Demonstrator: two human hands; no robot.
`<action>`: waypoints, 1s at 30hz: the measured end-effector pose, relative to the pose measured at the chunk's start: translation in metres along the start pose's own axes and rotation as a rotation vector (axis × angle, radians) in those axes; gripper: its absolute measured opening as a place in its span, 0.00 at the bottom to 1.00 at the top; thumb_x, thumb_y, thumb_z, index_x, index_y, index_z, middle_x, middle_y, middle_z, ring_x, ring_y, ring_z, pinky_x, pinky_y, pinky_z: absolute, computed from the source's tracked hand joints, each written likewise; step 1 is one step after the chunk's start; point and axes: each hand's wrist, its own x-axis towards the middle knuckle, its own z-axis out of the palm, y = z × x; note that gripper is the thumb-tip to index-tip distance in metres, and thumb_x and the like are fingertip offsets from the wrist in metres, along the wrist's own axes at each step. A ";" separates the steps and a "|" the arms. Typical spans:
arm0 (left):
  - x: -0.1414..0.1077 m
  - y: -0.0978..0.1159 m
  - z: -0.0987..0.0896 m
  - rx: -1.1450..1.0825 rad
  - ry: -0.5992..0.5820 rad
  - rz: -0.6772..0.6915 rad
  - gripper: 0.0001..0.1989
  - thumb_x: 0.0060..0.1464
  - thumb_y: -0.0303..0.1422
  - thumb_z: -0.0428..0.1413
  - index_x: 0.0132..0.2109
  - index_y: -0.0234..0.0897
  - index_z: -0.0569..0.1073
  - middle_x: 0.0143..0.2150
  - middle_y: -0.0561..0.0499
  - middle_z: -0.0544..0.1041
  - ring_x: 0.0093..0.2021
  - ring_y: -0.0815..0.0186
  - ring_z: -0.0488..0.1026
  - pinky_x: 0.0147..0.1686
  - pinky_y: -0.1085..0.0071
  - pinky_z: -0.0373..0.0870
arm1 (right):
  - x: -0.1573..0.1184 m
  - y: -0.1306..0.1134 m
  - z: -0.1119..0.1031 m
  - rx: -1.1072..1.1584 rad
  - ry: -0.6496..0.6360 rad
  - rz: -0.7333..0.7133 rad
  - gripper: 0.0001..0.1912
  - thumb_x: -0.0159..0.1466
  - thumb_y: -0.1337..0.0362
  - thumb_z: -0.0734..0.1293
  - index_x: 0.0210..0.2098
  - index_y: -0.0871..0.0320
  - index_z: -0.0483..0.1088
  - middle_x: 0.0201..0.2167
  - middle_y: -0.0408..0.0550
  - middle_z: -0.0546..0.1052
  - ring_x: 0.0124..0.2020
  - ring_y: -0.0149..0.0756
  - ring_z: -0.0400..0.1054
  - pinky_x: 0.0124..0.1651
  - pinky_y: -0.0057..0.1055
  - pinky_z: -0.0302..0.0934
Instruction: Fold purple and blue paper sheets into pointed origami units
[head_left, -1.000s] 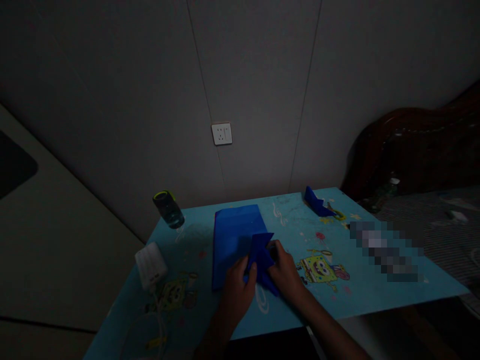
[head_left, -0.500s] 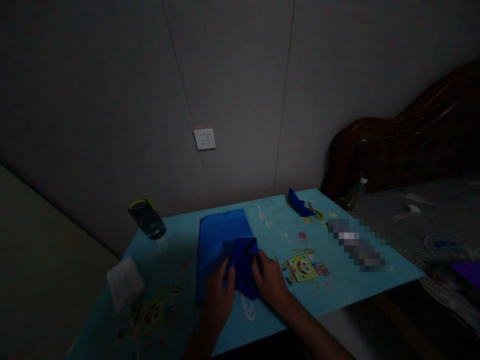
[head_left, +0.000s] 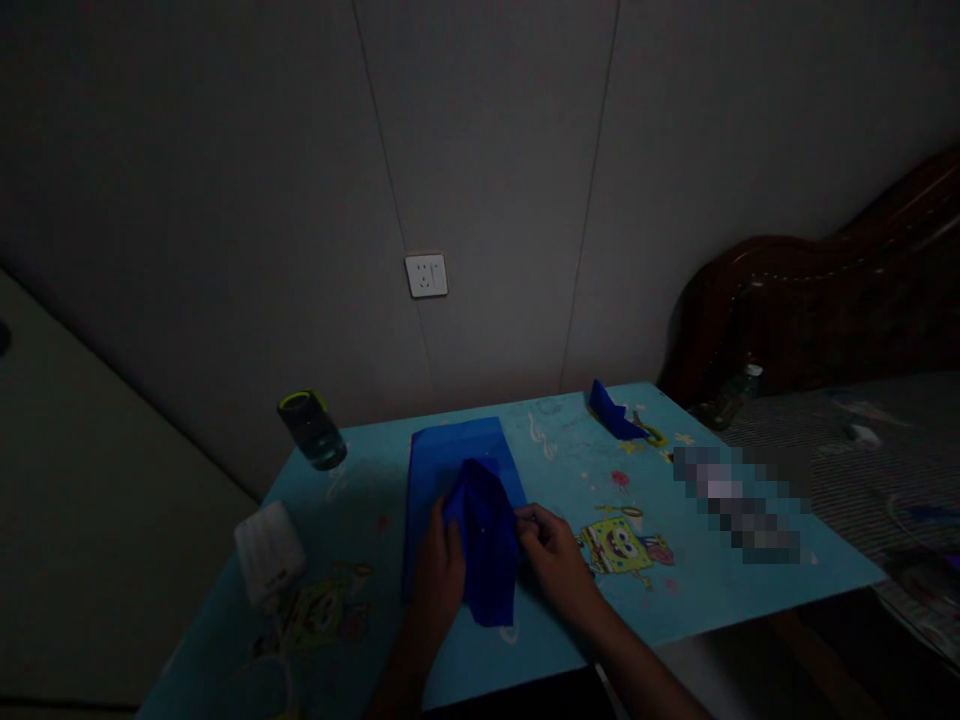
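Left grip [head_left: 439,570] clamped on folded paper, right grip [head_left: 553,555] at its other edge

The blue paper [head_left: 489,570] is held up between the two hands, in front of the lower right part of a blue pad [head_left: 454,440] on the bench [head_left: 559,475]. The left thumb lies on the near face of the paper, with the other fingers behind it. The right fingertips are bunched at the right edge; whether they pinch it, I cannot tell. The paper is creased, with a dark hollow between its upper folds, and its lower end hangs past the pad's right side.

Beyond the pad, to the left, stands a dark cup [head_left: 313,432] with a yellow-green rim. Nearer, at the bench's left edge, is a white block [head_left: 268,553] with a pale cord [head_left: 283,640]. At the far right corner sits a blue paper boat [head_left: 615,412], a yellow loop [head_left: 654,434] just beside it. A pixelated patch covers something at the right. A white socket [head_left: 427,276] is set in the wall [head_left: 487,150]; a bottle [head_left: 742,392] stands near the dark headboard [head_left: 757,265].
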 end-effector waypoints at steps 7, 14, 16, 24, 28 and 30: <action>0.001 0.003 0.001 0.051 -0.154 0.033 0.16 0.61 0.39 0.46 0.52 0.36 0.67 0.44 0.40 0.79 0.44 0.54 0.78 0.45 0.58 0.73 | -0.012 -0.013 0.003 -0.104 -0.079 -0.036 0.12 0.66 0.58 0.59 0.34 0.58 0.70 0.22 0.39 0.66 0.24 0.31 0.58 0.28 0.26 0.53; -0.002 0.013 -0.006 0.428 -0.178 0.050 0.21 0.58 0.34 0.51 0.57 0.32 0.64 0.48 0.36 0.77 0.47 0.53 0.77 0.43 0.63 0.70 | -0.019 -0.021 0.003 -0.178 -0.098 -0.046 0.14 0.67 0.57 0.58 0.37 0.58 0.70 0.23 0.41 0.68 0.25 0.33 0.62 0.27 0.27 0.53; -0.002 0.014 -0.007 0.552 -0.212 0.030 0.23 0.57 0.34 0.52 0.58 0.31 0.64 0.48 0.35 0.78 0.47 0.52 0.77 0.43 0.64 0.70 | -0.020 -0.021 0.003 -0.184 -0.105 -0.042 0.14 0.67 0.56 0.58 0.37 0.58 0.70 0.22 0.41 0.68 0.23 0.32 0.61 0.25 0.26 0.52; -0.003 0.017 -0.008 0.707 -0.177 0.029 0.21 0.61 0.38 0.48 0.55 0.30 0.68 0.45 0.35 0.79 0.44 0.51 0.78 0.41 0.63 0.70 | -0.023 -0.020 0.003 -0.215 -0.107 -0.063 0.14 0.67 0.57 0.58 0.39 0.57 0.71 0.21 0.40 0.68 0.22 0.31 0.61 0.24 0.26 0.53; -0.004 0.020 -0.009 0.732 -0.232 0.030 0.20 0.60 0.38 0.49 0.55 0.30 0.69 0.44 0.34 0.79 0.42 0.50 0.79 0.42 0.61 0.71 | -0.025 -0.021 0.005 -0.225 -0.110 -0.054 0.15 0.68 0.57 0.58 0.41 0.58 0.72 0.22 0.42 0.72 0.22 0.32 0.62 0.26 0.27 0.54; -0.005 0.020 -0.010 0.731 -0.228 0.035 0.21 0.60 0.39 0.49 0.54 0.29 0.70 0.44 0.33 0.79 0.42 0.50 0.79 0.41 0.61 0.71 | -0.026 -0.022 0.004 -0.215 -0.108 -0.042 0.15 0.67 0.56 0.58 0.40 0.59 0.72 0.22 0.42 0.71 0.22 0.32 0.62 0.26 0.27 0.54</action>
